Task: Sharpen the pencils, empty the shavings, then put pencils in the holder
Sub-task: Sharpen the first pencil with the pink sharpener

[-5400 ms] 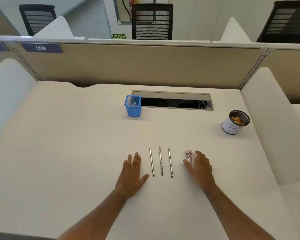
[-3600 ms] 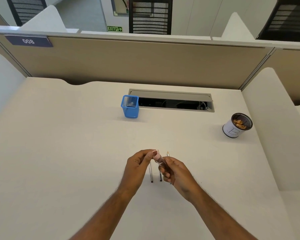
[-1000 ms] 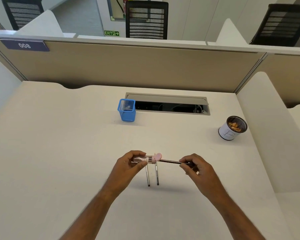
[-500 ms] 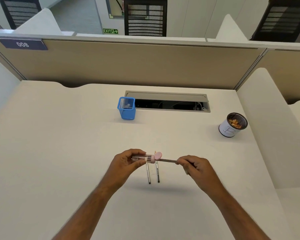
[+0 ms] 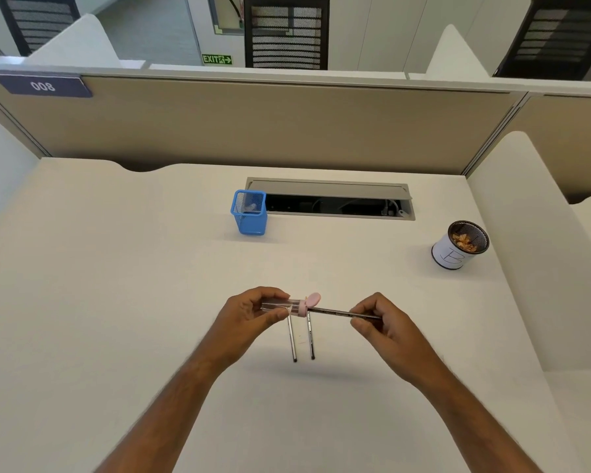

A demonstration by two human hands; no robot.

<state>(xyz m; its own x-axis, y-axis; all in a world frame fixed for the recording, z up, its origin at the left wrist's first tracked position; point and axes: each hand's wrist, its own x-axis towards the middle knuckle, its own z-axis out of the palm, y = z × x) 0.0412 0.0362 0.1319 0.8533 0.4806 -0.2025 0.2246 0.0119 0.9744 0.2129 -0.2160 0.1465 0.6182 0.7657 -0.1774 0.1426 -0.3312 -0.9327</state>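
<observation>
Still, the left hand (image 5: 249,314) grips the sharpener (image 5: 289,307), the right hand (image 5: 382,324) the inserted pencil (image 5: 338,313), unchanged.

Both forearms are bare, no sleeves in view; left hand (image 5: 249,314) and right hand (image 5: 384,327) wear nothing.

Hidden and cut off

The pencil (image 5: 342,313) tip sits unseen inside your sharpener (image 5: 289,307); your left hand (image 5: 249,320) covers two desk pencils' (image 5: 310,339) upper ends.
</observation>
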